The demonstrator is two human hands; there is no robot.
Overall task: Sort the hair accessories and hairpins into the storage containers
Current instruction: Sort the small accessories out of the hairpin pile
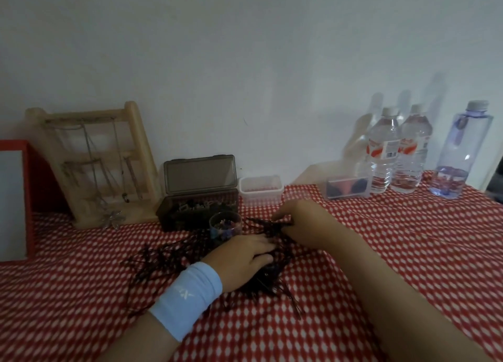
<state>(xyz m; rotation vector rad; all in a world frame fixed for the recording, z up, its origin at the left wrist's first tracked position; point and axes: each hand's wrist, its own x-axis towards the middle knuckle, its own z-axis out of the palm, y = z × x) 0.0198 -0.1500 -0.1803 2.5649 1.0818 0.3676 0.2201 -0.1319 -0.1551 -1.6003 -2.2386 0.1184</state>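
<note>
A loose heap of dark hairpins (163,261) is spread over the red-and-white cloth (381,252). My left hand (245,261), with a light blue wristband, lies on the heap, its fingers curled over some pins. My right hand (302,223) pinches a small bunch of hairpins just above the cloth. Behind the heap stands an open dark box (198,195) with clips inside, a small round clear cup (225,225) holding coloured bits, and an empty white tub (261,189).
A wooden jewellery rack (95,160) with hanging chains leans on the wall at left, next to a red frame (16,198). At the back right are a small clear case (348,186), two water bottles (397,149) and a bluish bottle (460,149).
</note>
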